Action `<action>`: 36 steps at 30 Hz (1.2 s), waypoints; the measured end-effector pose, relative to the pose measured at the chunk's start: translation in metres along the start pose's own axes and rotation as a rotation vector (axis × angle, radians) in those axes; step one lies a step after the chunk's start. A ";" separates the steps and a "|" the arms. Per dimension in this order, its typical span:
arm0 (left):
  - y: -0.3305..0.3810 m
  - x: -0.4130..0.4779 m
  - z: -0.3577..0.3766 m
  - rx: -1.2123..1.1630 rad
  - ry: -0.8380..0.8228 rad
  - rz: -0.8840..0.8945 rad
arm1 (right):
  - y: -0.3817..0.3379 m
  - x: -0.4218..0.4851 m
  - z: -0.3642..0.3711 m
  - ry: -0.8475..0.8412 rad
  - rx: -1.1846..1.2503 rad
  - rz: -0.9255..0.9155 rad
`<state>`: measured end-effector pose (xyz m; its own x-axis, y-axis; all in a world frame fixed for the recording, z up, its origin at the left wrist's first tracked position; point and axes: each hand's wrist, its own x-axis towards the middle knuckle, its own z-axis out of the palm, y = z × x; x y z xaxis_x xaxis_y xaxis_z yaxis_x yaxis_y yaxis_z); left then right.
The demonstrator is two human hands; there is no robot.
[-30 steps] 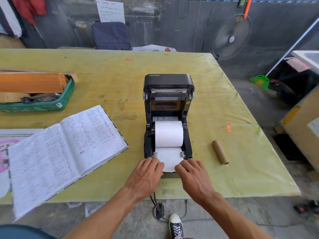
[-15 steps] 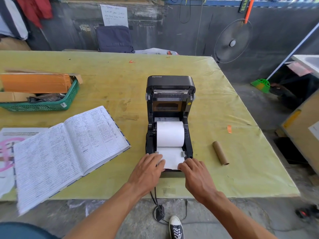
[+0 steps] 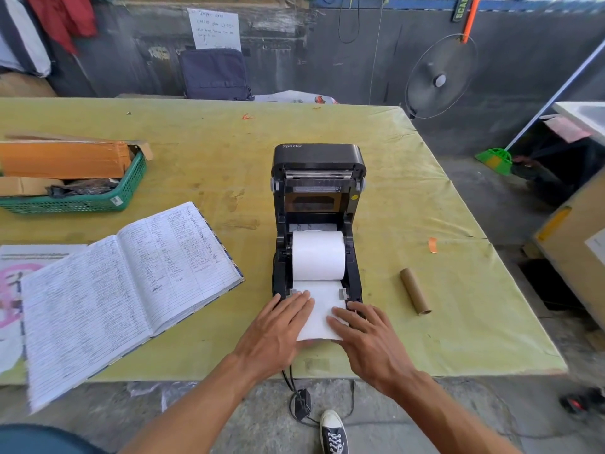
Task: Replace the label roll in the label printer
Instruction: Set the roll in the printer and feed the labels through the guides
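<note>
A black label printer (image 3: 319, 158) stands on the yellow-green table with its lid tipped up and back. A full white label roll (image 3: 318, 254) lies in its bay, and its loose paper end (image 3: 319, 317) runs forward over the printer's front edge. My left hand (image 3: 278, 329) lies flat on the left side of that paper, fingers apart. My right hand (image 3: 366, 335) rests flat on the right side, fingertips at the printer's front corner. An empty brown cardboard core (image 3: 415, 291) lies on the table to the right of the printer.
An open handwritten ledger (image 3: 124, 283) lies left of the printer. A green basket (image 3: 98, 201) with cardboard boxes sits at the far left. The printer's cable and adapter (image 3: 301, 404) hang below the table's front edge. A standing fan (image 3: 440, 77) is beyond the table's far right corner.
Both hands have slid slightly toward me along the paper end, and a little more paper now lies out past the printer's front. The camera view has shifted a bit.
</note>
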<state>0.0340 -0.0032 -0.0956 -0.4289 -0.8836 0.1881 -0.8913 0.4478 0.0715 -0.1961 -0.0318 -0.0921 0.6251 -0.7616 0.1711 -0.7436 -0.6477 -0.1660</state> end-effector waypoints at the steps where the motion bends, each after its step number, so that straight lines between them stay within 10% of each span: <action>1: 0.001 0.001 -0.001 -0.003 -0.019 0.001 | 0.001 -0.003 0.000 0.004 0.012 -0.024; 26: 0.001 -0.020 0.013 -0.004 -0.027 0.240 | 0.004 -0.011 -0.003 -0.307 0.027 -0.003; 36: 0.012 -0.002 0.000 -0.126 0.080 0.173 | -0.010 0.014 -0.005 -0.086 -0.050 0.060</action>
<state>0.0241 0.0039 -0.0947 -0.5560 -0.7810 0.2844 -0.7781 0.6094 0.1524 -0.1815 -0.0358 -0.0832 0.5952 -0.7998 0.0784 -0.7901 -0.6002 -0.1244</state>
